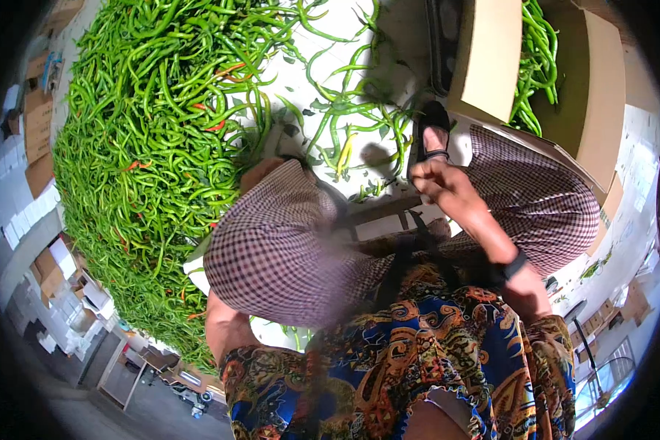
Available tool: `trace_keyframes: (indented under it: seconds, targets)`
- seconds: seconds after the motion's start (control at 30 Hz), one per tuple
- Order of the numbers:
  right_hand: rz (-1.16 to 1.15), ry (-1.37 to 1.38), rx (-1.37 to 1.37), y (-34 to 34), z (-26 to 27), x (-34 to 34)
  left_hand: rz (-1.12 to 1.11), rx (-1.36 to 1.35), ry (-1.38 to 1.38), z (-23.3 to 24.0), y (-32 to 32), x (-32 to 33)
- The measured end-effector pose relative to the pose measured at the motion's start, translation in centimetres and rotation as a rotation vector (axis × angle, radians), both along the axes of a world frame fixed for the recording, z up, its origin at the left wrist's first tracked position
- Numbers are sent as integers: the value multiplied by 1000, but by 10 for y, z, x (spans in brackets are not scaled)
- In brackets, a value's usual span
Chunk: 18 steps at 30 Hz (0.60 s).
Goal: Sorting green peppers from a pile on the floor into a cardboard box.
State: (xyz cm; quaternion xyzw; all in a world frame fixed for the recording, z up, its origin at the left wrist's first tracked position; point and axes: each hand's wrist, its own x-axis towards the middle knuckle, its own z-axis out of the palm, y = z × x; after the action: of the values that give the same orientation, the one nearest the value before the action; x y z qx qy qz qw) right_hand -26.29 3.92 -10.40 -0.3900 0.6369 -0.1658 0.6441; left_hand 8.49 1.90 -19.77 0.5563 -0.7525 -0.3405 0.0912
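Note:
My right hand [443,184] hangs between my knees, just below a foot in a black shoe [433,118]. Its fingers are curled and slightly blurred; whether they hold anything cannot be told. My left hand is out of view: the forearm runs down at the left and is hidden by the knee in checked cloth. A very large heap of long green chili peppers [159,137], with a few red ones, fills the left side. Loose green peppers [333,124] and one yellowish pepper [346,154] lie on the pale floor in front of me, among leaf scraps.
An open cardboard box [602,93] holding green peppers [536,66] stands at the upper right, beside my right knee. A dark object stands along its left side. Flattened cartons [38,124] lie at the far left. A standing fan [602,393] is at the lower right.

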Motion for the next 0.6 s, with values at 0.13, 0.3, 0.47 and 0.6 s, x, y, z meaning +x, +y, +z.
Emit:
trace_keyframes:
  seconds: [0.13, 0.3, 0.47, 0.6]
  targets:
    - [-493, -333, 673, 4, -123, 7, -75, -19, 2, -26, -28, 9]
    - [-505, -805, 1109, 56, -256, -76, -164, -363, 154, -58, -85, -92]
    - [-173, 353, 553, 37, -242, 122, -456, -361, -208, -100, -70, -37]
    - [511, 998, -216, 12, -333, -56, -318, -368, -149, -102, -119, -175]
